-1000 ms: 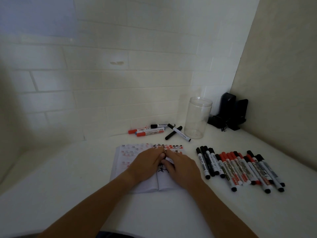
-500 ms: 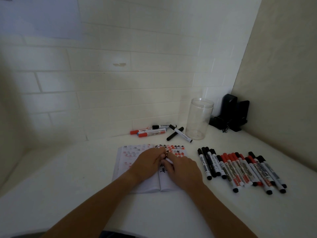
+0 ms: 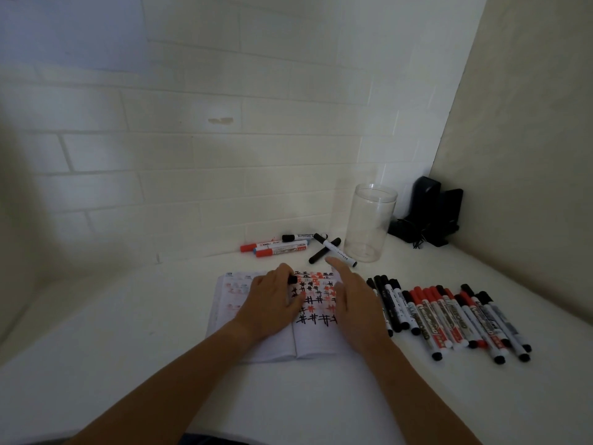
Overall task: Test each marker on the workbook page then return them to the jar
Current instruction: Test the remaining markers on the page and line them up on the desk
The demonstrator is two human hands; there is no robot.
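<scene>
Our hands have just come apart over the workbook (image 3: 308, 342) at centre frame: our left hand (image 3: 272, 308) pinches a black cap (image 3: 292, 279), our right hand (image 3: 354, 301) lifts with fingers spread, seemingly holding nothing — so this marker looks finished. The jar (image 3: 369, 223) stands empty, upper right, loose markers (image 3: 333, 250) lying before it — untested ones (image 3: 449, 319) in a row right.

Both my forearms reach forward from the bottom edge, bare, angling toward each other. My left hand (image 3: 272, 303) lies palm down, fingers curled, pinching a small black cap (image 3: 292, 279) at its fingertips. My right hand (image 3: 356, 303) sits just beside it, palm down and apart from the left, index finger stretched forward, the other fingers relaxed, holding nothing.
</scene>
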